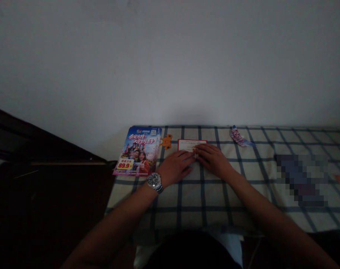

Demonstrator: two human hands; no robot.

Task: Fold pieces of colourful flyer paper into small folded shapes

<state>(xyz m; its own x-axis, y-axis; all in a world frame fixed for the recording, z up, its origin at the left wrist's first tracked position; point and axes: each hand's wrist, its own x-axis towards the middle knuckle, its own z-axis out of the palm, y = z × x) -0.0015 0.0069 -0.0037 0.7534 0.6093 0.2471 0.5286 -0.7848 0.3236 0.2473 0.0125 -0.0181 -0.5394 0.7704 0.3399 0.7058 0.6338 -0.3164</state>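
Note:
A sheet of paper with a red border and white middle (185,145) lies on the checked cloth, its near part covered by my fingers. My left hand (175,167), with a metal watch (155,182) on the wrist, presses its fingers together on the paper's near left side. From the right, my right hand (213,158) has its fingers bent over the near right side. The fingertips of both hands almost meet at a small reddish and white bit of the paper. What lies beneath the fingers is hidden.
Left of my hands lies a stack of colourful printed flyers (137,151). A crumpled wrapper (238,137) sits at the back right, and a blurred-out dark object (300,181) further right. The checked tablecloth (214,209) covers the table, against a white wall (170,67).

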